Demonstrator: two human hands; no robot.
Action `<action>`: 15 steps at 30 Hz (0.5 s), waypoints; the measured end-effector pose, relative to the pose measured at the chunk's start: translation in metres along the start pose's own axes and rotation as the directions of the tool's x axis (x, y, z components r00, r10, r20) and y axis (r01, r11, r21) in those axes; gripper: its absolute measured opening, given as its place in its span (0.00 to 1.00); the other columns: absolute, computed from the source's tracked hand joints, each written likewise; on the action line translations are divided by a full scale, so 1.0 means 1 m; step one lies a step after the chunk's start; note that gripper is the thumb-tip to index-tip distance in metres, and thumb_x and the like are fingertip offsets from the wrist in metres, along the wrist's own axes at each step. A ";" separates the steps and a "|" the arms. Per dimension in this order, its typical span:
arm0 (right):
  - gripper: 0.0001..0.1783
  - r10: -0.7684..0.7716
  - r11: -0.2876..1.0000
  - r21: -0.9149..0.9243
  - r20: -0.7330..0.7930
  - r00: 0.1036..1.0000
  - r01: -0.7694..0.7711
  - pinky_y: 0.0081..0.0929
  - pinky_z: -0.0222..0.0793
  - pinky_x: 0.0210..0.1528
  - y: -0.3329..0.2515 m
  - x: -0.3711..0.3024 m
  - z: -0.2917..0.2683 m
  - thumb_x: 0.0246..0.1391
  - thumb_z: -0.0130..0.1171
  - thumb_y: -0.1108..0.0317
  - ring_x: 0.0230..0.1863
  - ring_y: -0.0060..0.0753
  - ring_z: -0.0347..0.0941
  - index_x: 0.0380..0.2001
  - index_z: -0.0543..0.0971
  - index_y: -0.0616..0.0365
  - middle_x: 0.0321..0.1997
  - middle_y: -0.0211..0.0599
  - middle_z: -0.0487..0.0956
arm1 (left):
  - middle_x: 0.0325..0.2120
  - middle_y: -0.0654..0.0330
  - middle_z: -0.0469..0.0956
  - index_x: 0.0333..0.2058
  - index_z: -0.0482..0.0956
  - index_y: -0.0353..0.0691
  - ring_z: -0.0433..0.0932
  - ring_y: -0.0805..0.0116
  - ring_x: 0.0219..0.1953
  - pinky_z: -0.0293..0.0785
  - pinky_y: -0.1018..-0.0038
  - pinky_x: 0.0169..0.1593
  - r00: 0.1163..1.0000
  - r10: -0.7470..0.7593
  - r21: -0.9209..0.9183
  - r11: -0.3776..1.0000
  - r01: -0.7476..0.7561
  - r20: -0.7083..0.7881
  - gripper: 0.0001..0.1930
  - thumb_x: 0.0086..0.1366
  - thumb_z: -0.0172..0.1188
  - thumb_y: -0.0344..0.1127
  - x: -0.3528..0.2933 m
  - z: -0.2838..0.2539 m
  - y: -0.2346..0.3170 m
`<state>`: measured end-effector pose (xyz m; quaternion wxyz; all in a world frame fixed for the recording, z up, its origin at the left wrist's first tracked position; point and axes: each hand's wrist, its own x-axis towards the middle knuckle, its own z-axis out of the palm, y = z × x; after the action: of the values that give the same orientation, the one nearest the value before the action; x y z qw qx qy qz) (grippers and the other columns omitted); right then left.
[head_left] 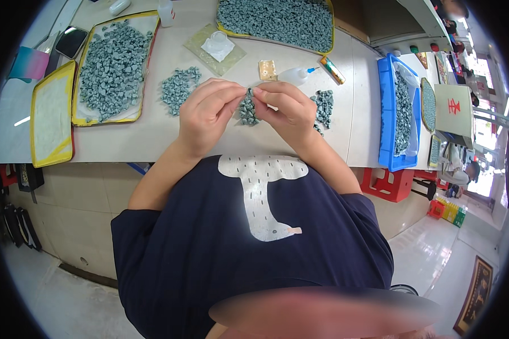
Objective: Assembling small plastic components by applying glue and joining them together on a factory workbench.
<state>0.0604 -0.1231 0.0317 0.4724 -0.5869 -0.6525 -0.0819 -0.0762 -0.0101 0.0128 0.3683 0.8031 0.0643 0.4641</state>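
Observation:
Above the table's front part, my left hand (pixel 205 116) and my right hand (pixel 287 108) meet fingertip to fingertip. Both are closed in a pinch on one small grey-green piece (pixel 249 91), whose exact kind is too small to make out. Just below the fingers lies a small heap of similar pieces (pixel 247 114), partly covered by my hands. A looser heap (pixel 178 90) spreads left of my left hand. Another heap (pixel 324 106) sits right of my right hand. Behind that hand lies a white squeeze bottle (pixel 293 75) with a blue tip.
Yellow-rimmed trays of grey-green pieces stand at left (pixel 112 73) and back (pixel 277 22). A bare yellow-rimmed tray (pixel 52 116) lies far left. A greenish pad (pixel 232 59) bears a white cup (pixel 218 42). A blue bin (pixel 385 113) stands right, near a printed tube (pixel 332 70).

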 end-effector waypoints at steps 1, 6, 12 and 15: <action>0.12 0.001 1.000 0.000 0.000 1.000 -0.001 0.20 0.75 0.28 -0.001 0.000 0.000 0.37 0.67 0.84 0.29 0.30 0.78 0.29 0.79 0.63 0.31 0.39 0.81 | 0.30 0.55 0.79 0.32 0.79 0.32 0.78 0.59 0.33 0.75 0.71 0.36 1.000 -0.002 -0.018 1.000 0.001 -0.020 0.11 0.47 0.65 0.18 0.000 0.000 0.001; 0.13 0.114 0.992 0.051 -0.021 0.993 -0.113 0.19 0.75 0.28 -0.006 0.004 -0.001 0.37 0.67 0.84 0.30 0.28 0.79 0.30 0.79 0.62 0.32 0.38 0.81 | 0.31 0.54 0.79 0.33 0.79 0.32 0.78 0.58 0.33 0.75 0.71 0.37 0.997 0.049 -0.046 0.998 -0.052 -0.066 0.12 0.47 0.64 0.17 0.001 0.001 0.000; 0.13 0.092 0.995 0.047 -0.012 0.996 -0.092 0.19 0.75 0.28 -0.009 0.007 -0.002 0.36 0.67 0.84 0.30 0.28 0.78 0.29 0.79 0.62 0.32 0.39 0.81 | 0.31 0.54 0.78 0.32 0.79 0.31 0.78 0.58 0.33 0.75 0.71 0.36 0.989 0.112 -0.029 0.993 -0.115 -0.098 0.13 0.45 0.64 0.15 0.003 0.000 0.004; 0.12 0.090 0.994 0.071 -0.023 0.996 -0.088 0.19 0.74 0.29 -0.010 0.008 0.001 0.35 0.67 0.85 0.30 0.29 0.78 0.27 0.78 0.62 0.32 0.39 0.81 | 0.31 0.54 0.79 0.33 0.79 0.31 0.79 0.57 0.33 0.76 0.71 0.36 0.983 0.157 0.005 0.988 -0.158 -0.094 0.14 0.44 0.65 0.15 0.005 -0.003 0.006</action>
<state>0.0528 -0.1198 0.0411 0.5045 -0.5971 -0.6220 -0.0455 -0.0769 -0.0106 0.0210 0.3280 0.7824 0.0174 0.5292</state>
